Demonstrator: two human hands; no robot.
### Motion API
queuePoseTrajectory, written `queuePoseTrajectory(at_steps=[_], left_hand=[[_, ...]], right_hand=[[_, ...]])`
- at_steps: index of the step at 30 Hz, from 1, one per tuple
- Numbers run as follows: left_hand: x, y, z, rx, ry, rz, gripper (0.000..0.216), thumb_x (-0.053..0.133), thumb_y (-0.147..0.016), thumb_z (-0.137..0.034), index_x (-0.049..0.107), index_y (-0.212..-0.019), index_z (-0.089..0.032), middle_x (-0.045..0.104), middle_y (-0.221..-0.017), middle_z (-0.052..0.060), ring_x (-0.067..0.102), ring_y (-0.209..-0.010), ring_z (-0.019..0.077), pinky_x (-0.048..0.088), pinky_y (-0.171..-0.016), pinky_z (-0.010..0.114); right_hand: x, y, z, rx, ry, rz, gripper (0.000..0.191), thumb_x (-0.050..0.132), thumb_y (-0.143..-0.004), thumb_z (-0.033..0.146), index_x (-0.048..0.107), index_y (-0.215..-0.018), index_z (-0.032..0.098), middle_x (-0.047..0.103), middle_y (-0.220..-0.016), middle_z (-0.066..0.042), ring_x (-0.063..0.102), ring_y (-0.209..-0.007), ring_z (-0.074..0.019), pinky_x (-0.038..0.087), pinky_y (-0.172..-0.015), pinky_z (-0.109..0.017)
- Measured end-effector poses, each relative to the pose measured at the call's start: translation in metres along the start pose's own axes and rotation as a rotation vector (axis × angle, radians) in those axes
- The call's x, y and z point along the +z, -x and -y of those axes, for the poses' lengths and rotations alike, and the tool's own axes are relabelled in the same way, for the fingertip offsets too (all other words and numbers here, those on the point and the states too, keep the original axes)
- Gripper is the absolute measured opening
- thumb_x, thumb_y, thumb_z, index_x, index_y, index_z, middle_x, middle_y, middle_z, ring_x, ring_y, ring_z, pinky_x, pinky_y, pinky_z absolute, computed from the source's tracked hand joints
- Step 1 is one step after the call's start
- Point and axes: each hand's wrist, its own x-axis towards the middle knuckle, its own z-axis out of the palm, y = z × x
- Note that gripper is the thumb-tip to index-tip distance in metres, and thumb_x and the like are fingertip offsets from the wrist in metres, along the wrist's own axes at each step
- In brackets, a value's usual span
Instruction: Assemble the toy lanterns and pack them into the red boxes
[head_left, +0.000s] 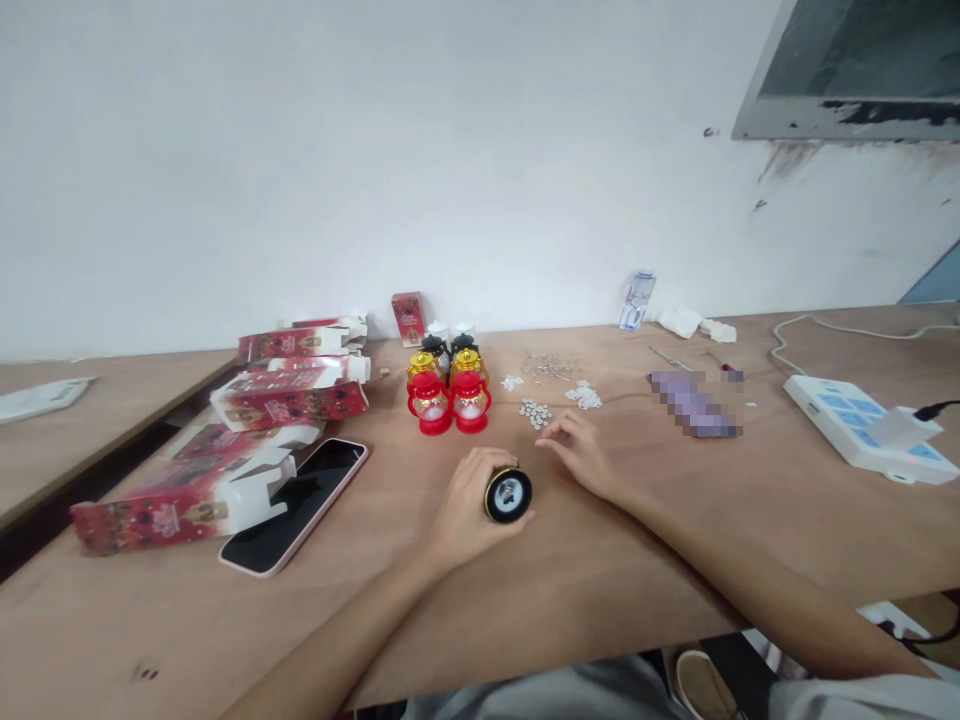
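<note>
My left hand [469, 510] is wrapped round a small lantern [508, 495]. The lantern's round black underside, with a pale disc in its middle and a gold edge, is turned towards me; the rest of it is hidden by the hand. Just right of it, my right hand [577, 450] is low over the table, thumb and fingertips drawn together beside a cluster of button cells [535, 412]. Whether a small piece is between those fingertips cannot be made out. Beyond stand several toy lanterns in two rows, red ones [430, 405] in front, gold ones [466, 362] behind.
White discs [585, 395] and small metal pieces [551, 367] lie past my right hand. Opened red boxes [292, 400] and a phone [296, 505] are on the left. To the right are a purple item [694, 403], a screwdriver [726, 366] and a power strip [862, 425]. A bottle [637, 300] stands by the wall.
</note>
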Motion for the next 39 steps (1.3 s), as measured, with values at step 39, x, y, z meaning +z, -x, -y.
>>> queuePoseTrajectory(at_steps=[39], left_hand=[[0.005,0.0,0.0,0.027,-0.062,-0.041,0.035,0.063,-0.067,-0.017,0.048,-0.098,-0.022,0.06,-0.099,0.006,0.056,-0.096,0.0232,0.045,-0.082,0.037]], right_hand=[[0.008,0.028,0.049,-0.784,0.261,-0.214,0.007,0.056,-0.08,0.014,0.061,-0.079,0.018,0.059,-0.067,-0.002,0.045,-0.059,-0.0134,0.031,-0.055,-0.03]])
